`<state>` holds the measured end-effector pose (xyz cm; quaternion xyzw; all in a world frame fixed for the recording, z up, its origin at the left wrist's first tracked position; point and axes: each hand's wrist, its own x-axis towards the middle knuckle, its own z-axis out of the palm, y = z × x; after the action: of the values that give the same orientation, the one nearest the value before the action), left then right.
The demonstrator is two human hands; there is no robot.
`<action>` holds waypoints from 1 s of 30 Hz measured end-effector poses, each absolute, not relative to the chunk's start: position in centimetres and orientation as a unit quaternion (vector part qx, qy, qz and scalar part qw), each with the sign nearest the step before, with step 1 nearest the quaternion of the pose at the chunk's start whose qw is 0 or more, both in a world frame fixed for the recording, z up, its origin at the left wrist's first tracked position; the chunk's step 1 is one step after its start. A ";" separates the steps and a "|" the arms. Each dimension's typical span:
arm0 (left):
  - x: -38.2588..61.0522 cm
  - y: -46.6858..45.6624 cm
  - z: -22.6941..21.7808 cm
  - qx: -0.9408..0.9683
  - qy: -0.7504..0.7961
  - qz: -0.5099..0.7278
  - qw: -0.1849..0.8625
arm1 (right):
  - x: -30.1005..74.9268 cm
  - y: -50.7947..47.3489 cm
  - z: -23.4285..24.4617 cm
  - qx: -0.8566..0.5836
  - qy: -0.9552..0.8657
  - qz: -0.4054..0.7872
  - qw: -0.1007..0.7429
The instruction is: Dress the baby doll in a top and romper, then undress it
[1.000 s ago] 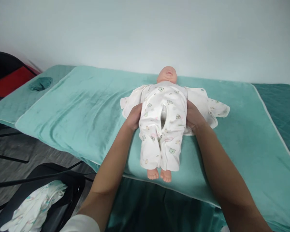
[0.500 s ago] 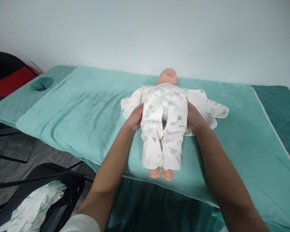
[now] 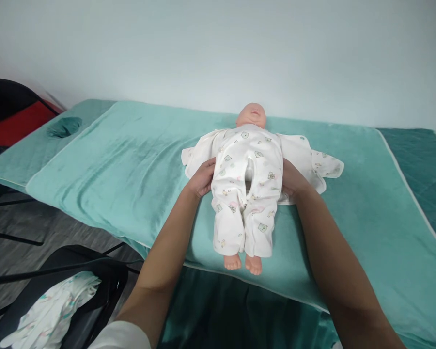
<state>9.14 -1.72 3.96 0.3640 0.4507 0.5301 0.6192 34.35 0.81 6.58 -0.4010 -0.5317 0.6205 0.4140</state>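
A baby doll (image 3: 252,115) lies on its back, its bare feet (image 3: 253,264) toward me. White printed baby pants (image 3: 227,194), with an open crotch, cover it from the chest down to the ankles. Beneath the doll a white baby jacket (image 3: 300,148) is spread open, sleeves out to both sides. My left hand (image 3: 204,177) is closed at the left side of the pants at hip height, its fingertips tucked behind the cloth. My right hand (image 3: 292,178) grips the opposite side, most of its fingers hidden behind the pants.
The green sheet (image 3: 131,160) covers a massage table with a face hole (image 3: 64,127) at its left end. A pale wall (image 3: 218,53) stands behind. At lower left, printed baby clothing (image 3: 54,310) lies on a black chair (image 3: 76,257). Another black chair (image 3: 10,89) is farther left.
The pants have shifted very slightly at the waist and right leg, and the doll's right-hand foot in view sits a little lower. Both hands stay at the sides of the pants.
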 end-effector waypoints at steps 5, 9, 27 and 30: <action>9.1 -1.8 4.0 0.360 0.454 0.524 0.624 | 34.3 0.8 6.5 -0.405 -0.524 0.624 0.415; 8.9 -1.7 3.7 0.360 0.449 0.517 0.633 | 34.4 0.8 6.7 -0.421 -0.523 0.617 0.410; 10.4 -2.2 5.7 0.300 0.505 0.540 0.602 | 33.6 1.0 7.2 -0.461 -0.495 0.579 0.455; 10.8 -2.6 6.3 0.323 0.514 0.561 0.562 | 33.6 1.1 7.0 -0.460 -0.512 0.574 0.445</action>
<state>10.80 -2.62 6.27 0.3230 0.5142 0.5615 0.5622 33.62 1.12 7.03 -0.4600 -0.5117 0.5736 0.4446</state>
